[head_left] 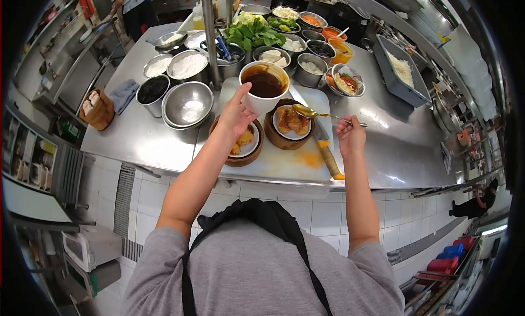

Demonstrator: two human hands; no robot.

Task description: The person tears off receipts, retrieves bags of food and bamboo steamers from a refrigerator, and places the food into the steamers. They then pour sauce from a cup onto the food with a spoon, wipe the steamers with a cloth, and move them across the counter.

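My left hand (238, 115) grips a white cup of dark brown sauce (266, 85), tilted a little so its inside shows. In my right hand (351, 134) is the handle of a gold-coloured spoon (306, 111). The spoon's bowl lies over a round bamboo steamer (290, 145), above glazed brown pieces of food (291, 121) on a white dish. To its left, partly behind my left forearm, stands a second bamboo steamer (244, 161) with similar food. A knife with a wrapped handle (330, 159) lies on the white cutting board (268, 165) near my right hand.
Metal bowls (188, 104) and a tub of white powder (188, 65) stand at the left. Leafy greens (255, 34) and several ingredient containers fill the back. A grey bin (401, 70) is at the right. A metal post (209, 37) rises near the board. Other people (476, 201) are farther off.
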